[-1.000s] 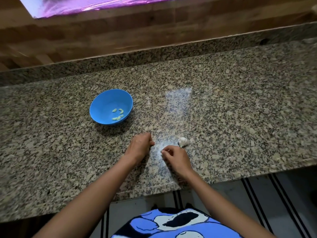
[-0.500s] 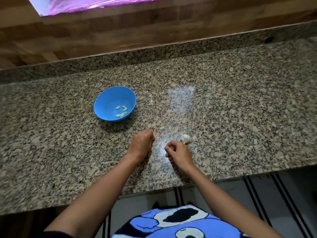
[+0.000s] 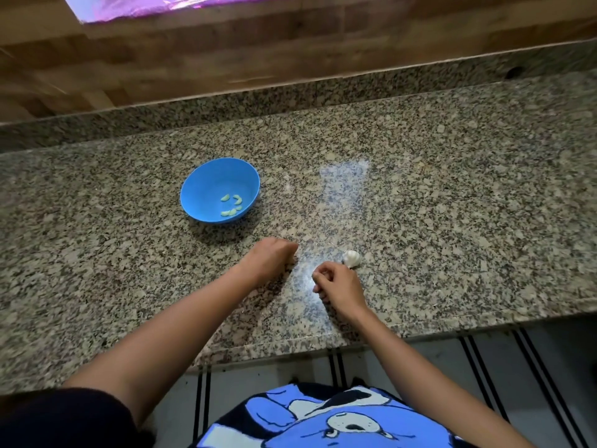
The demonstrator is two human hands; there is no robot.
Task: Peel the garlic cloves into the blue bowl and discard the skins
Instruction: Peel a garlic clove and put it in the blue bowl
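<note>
The blue bowl [image 3: 193, 192] stands on the granite counter, left of centre, with several peeled garlic cloves [image 3: 231, 205] in its bottom. A white garlic bulb [image 3: 352, 257] lies on the counter to the right. My right hand [image 3: 337, 286] sits just in front of the bulb, its fingers curled and pinching a small pale garlic piece [image 3: 314, 288] at the fingertips. My left hand [image 3: 269, 258] rests on the counter as a loose fist between bowl and bulb; nothing shows in it.
The granite counter [image 3: 452, 205] runs the full width, with a low granite upstand and a wooden wall behind. Its front edge lies close below my hands. Striped floor and blue printed clothing show beneath the edge.
The view has shifted a little. Both hands stay in nearly the same place; my right hand has drawn slightly back from the bulb with its fingers still curled.
</note>
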